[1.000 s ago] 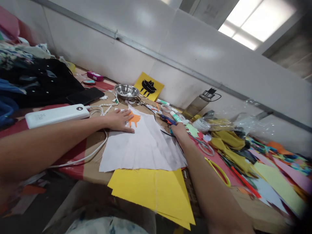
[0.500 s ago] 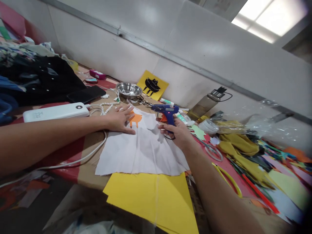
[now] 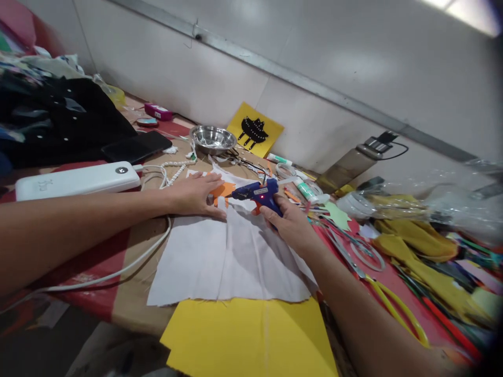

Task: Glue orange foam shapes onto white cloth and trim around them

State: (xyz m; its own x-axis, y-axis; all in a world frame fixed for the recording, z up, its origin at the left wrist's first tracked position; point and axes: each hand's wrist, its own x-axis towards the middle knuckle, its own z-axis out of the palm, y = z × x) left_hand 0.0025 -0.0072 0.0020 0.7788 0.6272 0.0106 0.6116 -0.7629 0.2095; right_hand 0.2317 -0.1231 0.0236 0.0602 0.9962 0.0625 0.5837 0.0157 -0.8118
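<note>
My right hand is wrapped around the handle of a blue hot glue gun with a small red light lit on it. Its nozzle points left, close to an orange cutout on white cloth. My left hand lies on the cloth at the cutout's left side, fingers stretched out and thumb apart. Part of the cutout is hidden by that hand and the gun. Beneath the cloth's near edge a yellow sheet sticks out over the table edge.
A white power bank with a cable and a black phone lie left. Behind the cloth stand a metal bowl and a yellow card with a black shape. Yellow-handled scissors, a bottle and scraps are on the right.
My right hand has brought the glue gun left and slightly down, its nozzle now beside the orange cutout. My left hand stays on the cloth. The camera view has shifted a little.
</note>
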